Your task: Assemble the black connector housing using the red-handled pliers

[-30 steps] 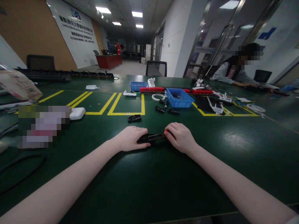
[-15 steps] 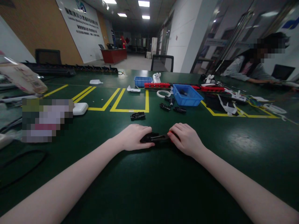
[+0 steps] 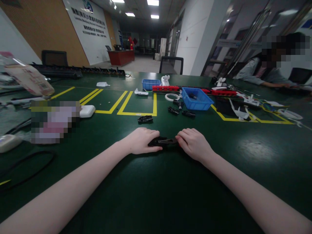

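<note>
My left hand (image 3: 142,140) is closed around a black plastic part (image 3: 154,142), thumb below and fingers above. My right hand (image 3: 195,143) grips a dark metal tool (image 3: 170,141) that looks like pliers, a bit of red handle showing under the fingers. Its narrow end reaches left and meets the black part between my hands; exactly how they touch is hidden. Beyond my left hand lies a similar black piece (image 3: 145,119). Two more black pieces, one at left (image 3: 173,110) and one at right (image 3: 188,113), rest farther back.
A blue bin (image 3: 198,100) holds a dark item, with a white ring (image 3: 172,97) beside it. Red strips (image 3: 165,88) and a smaller blue bin (image 3: 151,84) stand behind. At left are a bottle (image 3: 29,78) and a white case (image 3: 87,111). Another person (image 3: 253,73) sits at far right.
The camera view has shifted slightly, so the table objects appear a little farther right. Both hands keep their hold, and less of the red handle shows at my right hand.
</note>
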### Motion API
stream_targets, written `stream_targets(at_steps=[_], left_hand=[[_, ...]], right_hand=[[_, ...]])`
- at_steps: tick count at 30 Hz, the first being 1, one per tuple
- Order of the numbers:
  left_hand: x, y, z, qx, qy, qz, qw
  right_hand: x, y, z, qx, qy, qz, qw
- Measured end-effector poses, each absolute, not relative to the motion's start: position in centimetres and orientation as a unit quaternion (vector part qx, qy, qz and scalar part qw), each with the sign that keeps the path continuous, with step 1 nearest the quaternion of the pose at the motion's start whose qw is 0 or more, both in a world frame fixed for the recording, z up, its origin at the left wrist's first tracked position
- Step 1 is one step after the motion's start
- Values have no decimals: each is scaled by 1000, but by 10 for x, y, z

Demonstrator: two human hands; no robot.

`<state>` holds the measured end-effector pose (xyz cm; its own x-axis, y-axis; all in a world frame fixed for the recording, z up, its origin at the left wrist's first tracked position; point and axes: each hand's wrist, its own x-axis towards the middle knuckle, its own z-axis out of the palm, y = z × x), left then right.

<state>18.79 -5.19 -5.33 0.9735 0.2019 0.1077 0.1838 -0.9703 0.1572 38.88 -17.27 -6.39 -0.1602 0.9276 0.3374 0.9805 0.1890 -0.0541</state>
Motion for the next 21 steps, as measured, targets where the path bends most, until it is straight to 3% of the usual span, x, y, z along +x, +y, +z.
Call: stream_targets(at_steps=[21], left_hand=[[187, -53, -53, 991, 107, 57, 52]], right_hand=[[386, -174, -60, -621, -762, -125, 134]])
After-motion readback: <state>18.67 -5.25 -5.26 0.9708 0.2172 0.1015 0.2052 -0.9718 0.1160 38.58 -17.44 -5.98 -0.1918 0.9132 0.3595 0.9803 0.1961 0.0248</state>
